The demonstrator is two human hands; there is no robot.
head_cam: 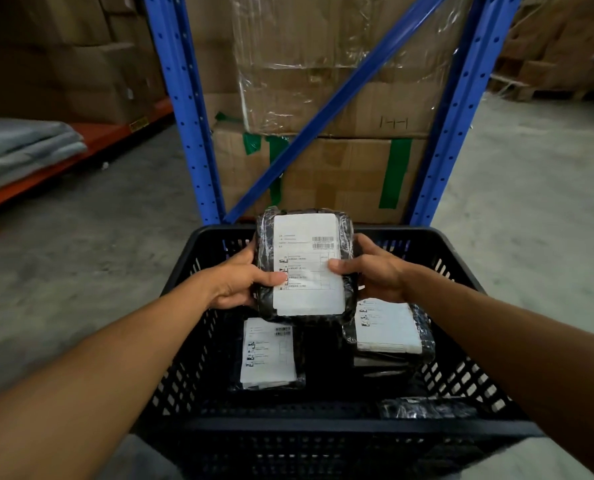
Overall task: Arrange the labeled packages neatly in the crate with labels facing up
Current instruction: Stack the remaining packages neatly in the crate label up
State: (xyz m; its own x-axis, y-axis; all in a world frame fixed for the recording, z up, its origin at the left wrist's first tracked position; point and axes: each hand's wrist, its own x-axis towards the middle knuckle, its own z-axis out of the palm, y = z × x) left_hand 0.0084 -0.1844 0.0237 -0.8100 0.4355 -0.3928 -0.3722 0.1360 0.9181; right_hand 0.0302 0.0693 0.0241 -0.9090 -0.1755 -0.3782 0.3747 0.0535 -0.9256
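A black plastic-wrapped package (306,244) with a white label facing up hangs above the black slotted crate (323,431). My left hand (235,284) grips its left edge and my right hand (371,271) grips its right edge, thumbs on the label. Down in the crate, one labeled package (267,355) lies flat on the left, label up. A second labeled package (389,329) sits on a dark stack at the right. Another black package (423,408) lies near the front right with no label showing.
A blue rack frame (184,109) with a diagonal brace stands just behind the crate, holding stacked cardboard boxes (337,174) wrapped in film. Grey folded bags (22,147) lie on an orange shelf at the left. Concrete floor spreads to both sides.
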